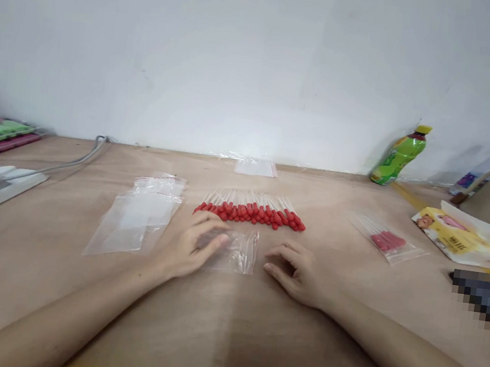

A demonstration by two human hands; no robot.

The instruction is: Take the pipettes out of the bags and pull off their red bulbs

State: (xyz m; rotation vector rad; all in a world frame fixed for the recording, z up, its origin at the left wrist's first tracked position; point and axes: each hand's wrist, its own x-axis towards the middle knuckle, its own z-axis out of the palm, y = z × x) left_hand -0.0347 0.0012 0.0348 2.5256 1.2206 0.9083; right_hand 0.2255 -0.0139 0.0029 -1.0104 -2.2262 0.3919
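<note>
A row of several clear droppers with red bulbs (250, 211) lies on the brown table (217, 324) in front of me. Just nearer than them lies a small clear plastic bag (238, 252). My left hand (193, 249) rests on the bag's left part, fingers lying flat over it. My right hand (299, 272) rests on the table just right of the bag, fingers loosely curled, holding nothing.
A pile of empty clear bags (139, 215) lies to the left, more bags (256, 167) at the wall. A filled bag of red droppers (386, 241) lies right. A green bottle (400, 156), a yellow tissue pack (464, 236) and a grey cable (67, 163) are around.
</note>
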